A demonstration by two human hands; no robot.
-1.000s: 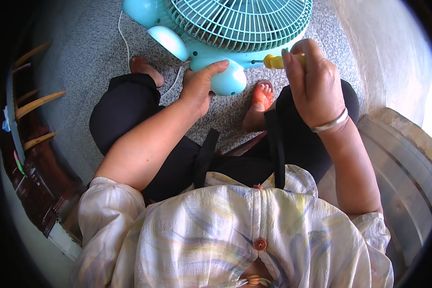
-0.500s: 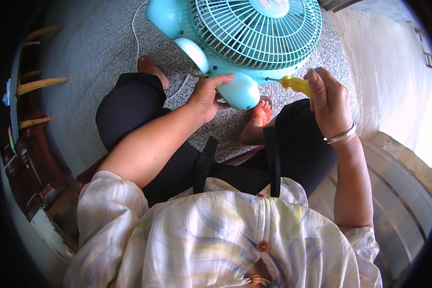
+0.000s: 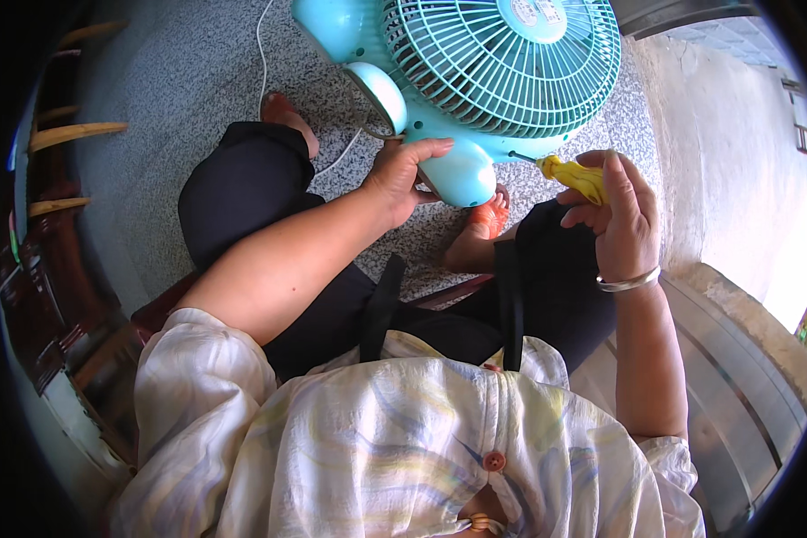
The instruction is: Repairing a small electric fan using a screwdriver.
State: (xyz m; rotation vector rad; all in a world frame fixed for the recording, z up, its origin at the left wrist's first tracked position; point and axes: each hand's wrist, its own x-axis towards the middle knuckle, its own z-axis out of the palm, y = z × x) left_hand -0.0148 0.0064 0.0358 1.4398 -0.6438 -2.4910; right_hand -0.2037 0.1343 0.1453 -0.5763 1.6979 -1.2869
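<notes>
The fan has moved right in the picture, at the top. The right hand's fingers have loosened but hold the yellow screwdriver. The left hand grips a round bump, probably keeping the fan still for the screwdriver. The fan looks shiny blue, with a round cage.

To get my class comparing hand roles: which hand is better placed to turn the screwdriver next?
Probably the right hand: it holds the yellow-handled screwdriver, tip at the fan's turquoise base. The left hand is busy gripping the base's rounded lobe.
</notes>
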